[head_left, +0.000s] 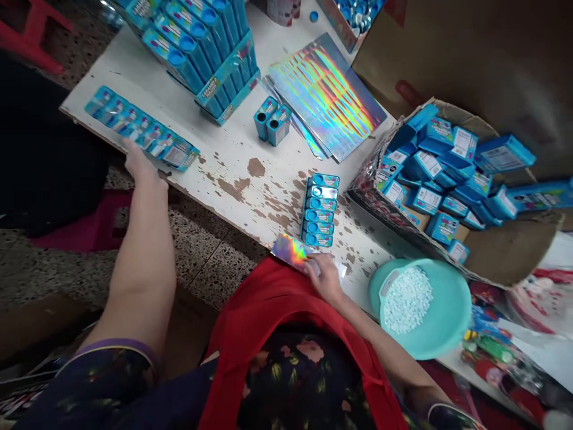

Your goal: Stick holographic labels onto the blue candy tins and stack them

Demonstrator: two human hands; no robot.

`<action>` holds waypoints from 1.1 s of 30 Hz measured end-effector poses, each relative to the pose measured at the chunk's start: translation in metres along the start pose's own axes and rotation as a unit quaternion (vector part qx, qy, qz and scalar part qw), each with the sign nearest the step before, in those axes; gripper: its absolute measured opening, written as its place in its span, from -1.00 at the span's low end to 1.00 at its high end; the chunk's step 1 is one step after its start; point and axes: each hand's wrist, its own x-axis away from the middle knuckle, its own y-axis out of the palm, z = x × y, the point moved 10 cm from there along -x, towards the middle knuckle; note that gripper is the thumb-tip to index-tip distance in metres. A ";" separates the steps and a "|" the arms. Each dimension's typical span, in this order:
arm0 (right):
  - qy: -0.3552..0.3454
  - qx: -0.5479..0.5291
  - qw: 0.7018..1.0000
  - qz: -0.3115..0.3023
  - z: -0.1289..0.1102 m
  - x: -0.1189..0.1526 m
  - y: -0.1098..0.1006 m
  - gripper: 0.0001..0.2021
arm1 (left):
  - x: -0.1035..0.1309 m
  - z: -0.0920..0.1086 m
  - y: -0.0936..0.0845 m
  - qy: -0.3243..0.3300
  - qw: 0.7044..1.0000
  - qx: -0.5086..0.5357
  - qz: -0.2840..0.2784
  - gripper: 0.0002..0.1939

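Note:
My left hand (pixel 142 166) reaches to the table's front left edge and meets the near side of a row of blue candy boxes (pixel 141 128) lying side by side. Its fingers are blurred and partly hidden, so their grip is unclear. Close to my red apron, my right hand (pixel 326 276) has its thumb and fingers closed on a shiny holographic sheet (pixel 290 249) at the table edge. Just beyond that sheet stands a short row of small blue boxes (pixel 320 210) with round blue caps on top.
Stacked blue boxes in a display (pixel 201 54) stand at the back left. Two boxes with dark round holes (pixel 272 121) sit near large holographic sheets (pixel 329 95). On the right are a carton of blue boxes (pixel 447 161) and a turquoise tub (pixel 447 322) holding white pellets (pixel 408 300).

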 end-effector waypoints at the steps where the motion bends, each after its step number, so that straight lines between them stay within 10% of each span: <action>1: 0.021 0.052 0.998 0.032 0.020 0.008 -0.007 -0.72 | 0.024 -0.008 -0.021 -0.057 0.994 -0.024 0.093 -0.55; 3: 0.061 0.127 0.989 0.055 0.052 0.015 -0.007 -0.64 | 0.093 0.014 -0.024 -0.007 0.988 -0.084 0.128 -0.71; 5: 0.083 0.135 0.987 0.020 0.072 0.011 0.009 -0.63 | 0.178 0.044 0.030 0.094 0.987 -0.103 -0.078 -0.71; 7: 0.076 0.093 0.992 -0.029 0.080 0.006 0.027 -0.69 | 0.281 0.069 0.094 0.192 0.921 -0.096 -0.326 -0.72; 11: 0.039 0.024 0.998 -0.054 0.079 0.009 0.031 -0.75 | 0.403 0.072 0.153 0.283 0.771 -0.220 -0.527 -0.72; 16: 0.042 0.063 0.995 -0.060 0.089 0.027 0.019 -0.76 | 0.439 0.063 0.174 0.301 0.698 -0.273 -0.590 -0.71; 33: -0.040 0.212 0.974 0.067 0.039 0.056 0.016 -0.86 | 0.442 0.057 0.199 0.217 0.742 -0.283 -0.567 -0.72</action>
